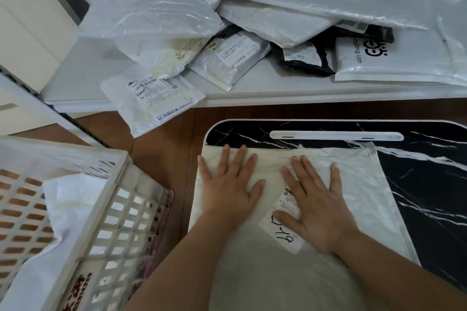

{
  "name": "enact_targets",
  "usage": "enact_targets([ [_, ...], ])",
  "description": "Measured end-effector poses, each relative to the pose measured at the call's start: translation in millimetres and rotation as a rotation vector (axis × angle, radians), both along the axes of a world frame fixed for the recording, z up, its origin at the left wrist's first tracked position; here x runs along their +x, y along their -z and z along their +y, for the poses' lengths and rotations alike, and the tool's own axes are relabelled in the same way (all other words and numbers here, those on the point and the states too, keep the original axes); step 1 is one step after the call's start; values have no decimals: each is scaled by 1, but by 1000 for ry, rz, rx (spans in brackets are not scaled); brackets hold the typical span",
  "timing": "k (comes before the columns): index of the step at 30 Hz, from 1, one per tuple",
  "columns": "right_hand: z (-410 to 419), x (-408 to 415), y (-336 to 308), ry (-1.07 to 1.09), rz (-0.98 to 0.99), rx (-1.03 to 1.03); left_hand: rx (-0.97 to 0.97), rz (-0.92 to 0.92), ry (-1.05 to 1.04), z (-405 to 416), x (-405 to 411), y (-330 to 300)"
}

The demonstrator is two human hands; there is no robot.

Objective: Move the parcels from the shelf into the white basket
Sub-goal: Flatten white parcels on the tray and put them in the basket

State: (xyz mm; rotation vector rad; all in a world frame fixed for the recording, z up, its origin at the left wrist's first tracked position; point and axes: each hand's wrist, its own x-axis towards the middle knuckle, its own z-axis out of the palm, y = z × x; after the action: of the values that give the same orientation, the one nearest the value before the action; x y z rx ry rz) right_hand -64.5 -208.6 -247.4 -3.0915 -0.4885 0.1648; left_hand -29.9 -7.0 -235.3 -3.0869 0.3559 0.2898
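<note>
Both your hands lie flat, fingers straight and spread, on a large cream-white plastic mailer bag (252, 247) that lies on a black marble-patterned lap table (429, 197). Your left hand (231, 184) presses the bag's left half, near the table's left edge. Your right hand (317, 206) presses its middle, with the thumb and palm over a white paper shipping label (283, 231) bearing black handwritten marks. The bag covers most of the table's left part and reaches down to the near edge of the view; its far right corner has a taped flap. Beyond your fingertips, along the table's far edge, runs a long white slot-shaped groove (336, 135).

To your left, on the brown wooden floor (161, 149), stands the white slatted plastic basket (118, 222), with one soft white parcel (68, 207) already inside it.

Farther off, the pale grey shelf (252, 91) carries a loose heap of parcels. A small white labelled packet (154, 100) hangs over the shelf's front edge, towards its left. Behind it lie a grey labelled mailer (232, 60), a black-edged pouch (303, 60), a white printed mailer (391, 63) at the right, and large translucent white bags (151, 5) piled on top.
</note>
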Motion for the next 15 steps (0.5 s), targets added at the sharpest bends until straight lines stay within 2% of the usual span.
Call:
enact_targets([
  [4, 1, -1, 0, 4, 29, 0, -53, 8, -224, 28, -5, 1],
  [6, 1, 0, -2, 14, 30, 5, -24, -66, -277, 29, -12, -2],
  [8, 2, 1, -3, 13, 37, 11, -51, -138, -197, 11, -28, -6],
  [11, 1, 0, -4, 8, 47, 24, -136, -110, -6, -24, -65, 1],
  [15, 2, 0, -8, -2, 81, 23, -119, -60, -97, -25, -80, 10],
])
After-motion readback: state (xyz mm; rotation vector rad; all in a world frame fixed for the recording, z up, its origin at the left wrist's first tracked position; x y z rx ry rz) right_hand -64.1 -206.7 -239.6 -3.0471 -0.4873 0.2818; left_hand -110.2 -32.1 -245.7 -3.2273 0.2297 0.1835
